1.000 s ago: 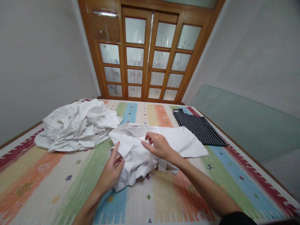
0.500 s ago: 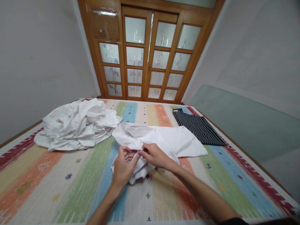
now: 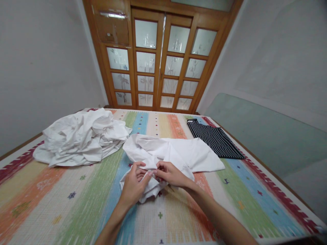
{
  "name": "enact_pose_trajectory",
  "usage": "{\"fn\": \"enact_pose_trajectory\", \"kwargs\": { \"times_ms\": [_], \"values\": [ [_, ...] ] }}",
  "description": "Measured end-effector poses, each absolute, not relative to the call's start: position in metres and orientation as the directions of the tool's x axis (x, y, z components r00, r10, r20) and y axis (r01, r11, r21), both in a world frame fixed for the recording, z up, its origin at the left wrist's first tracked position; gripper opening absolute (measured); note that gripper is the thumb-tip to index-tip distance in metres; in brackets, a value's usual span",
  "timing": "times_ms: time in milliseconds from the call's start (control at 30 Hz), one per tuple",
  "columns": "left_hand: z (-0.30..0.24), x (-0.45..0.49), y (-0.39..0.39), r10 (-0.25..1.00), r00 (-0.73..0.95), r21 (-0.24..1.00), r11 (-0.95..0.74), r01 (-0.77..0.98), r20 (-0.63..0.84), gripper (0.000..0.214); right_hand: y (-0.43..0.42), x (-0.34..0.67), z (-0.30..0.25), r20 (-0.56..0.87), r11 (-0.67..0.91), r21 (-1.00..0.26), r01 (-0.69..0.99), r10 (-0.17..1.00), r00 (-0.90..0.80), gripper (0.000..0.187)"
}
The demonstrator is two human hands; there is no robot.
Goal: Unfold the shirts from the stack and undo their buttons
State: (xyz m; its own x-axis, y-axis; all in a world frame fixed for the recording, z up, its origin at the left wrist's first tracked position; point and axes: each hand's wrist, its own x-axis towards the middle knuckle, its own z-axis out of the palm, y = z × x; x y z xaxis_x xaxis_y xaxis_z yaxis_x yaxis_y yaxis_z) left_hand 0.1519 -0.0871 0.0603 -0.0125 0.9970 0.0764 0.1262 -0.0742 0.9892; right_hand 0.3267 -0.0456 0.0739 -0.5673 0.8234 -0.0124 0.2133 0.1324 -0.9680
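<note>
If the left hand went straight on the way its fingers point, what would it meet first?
The right hand: the left hand points forward-right, fingertips almost touching it over the crumpled white cloth garment both pinch. Depth is unclear, so they may already touch.

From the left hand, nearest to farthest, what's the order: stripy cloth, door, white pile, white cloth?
1. white cloth, gripped in the left hand, centre.
2. white pile, to the left.
3. stripy cloth, far right.
4. door, behind everything.
</note>
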Motion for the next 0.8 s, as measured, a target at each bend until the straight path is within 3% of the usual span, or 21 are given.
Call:
{"fn": "enact_pose_trajectory", "kwargs": {
  "times_ms": [100,333,467,633,700,800],
  "values": [
    [0.061,0.15,-0.089,0.997,0.073,0.993,-0.046,0.106,0.038,0.045,-0.048,0.327,0.073,-0.011,0.114,-0.976,0.188,0.828,-0.56,0.023],
    [0.06,0.153,-0.098,0.981,0.049,0.927,-0.195,0.32,0.19,0.033,-0.055,0.322,0.054,0.036,0.198,-0.925,0.323,0.894,-0.446,0.014],
    [0.069,0.145,-0.105,0.978,0.116,0.949,-0.195,0.247,0.171,0.033,-0.045,0.334,0.048,0.158,0.23,-0.874,0.428,0.968,-0.197,0.008],
    [0.077,0.12,-0.101,0.98,-0.032,0.978,-0.192,0.077,0.195,0.035,-0.024,0.358,0.07,0.148,0.124,-0.975,0.185,0.981,0.123,0.015],
    [0.078,0.115,-0.098,0.976,-0.084,0.979,-0.195,0.051,0.199,0.035,-0.022,0.358,0.083,0.145,0.136,-0.987,0.086,0.983,0.116,0.024],
    [0.08,0.119,-0.098,0.982,-0.058,0.984,-0.179,0.014,0.18,0.035,-0.028,0.344,0.092,0.101,0.113,-0.989,0.092,0.987,-0.128,0.038]
  ]
}}
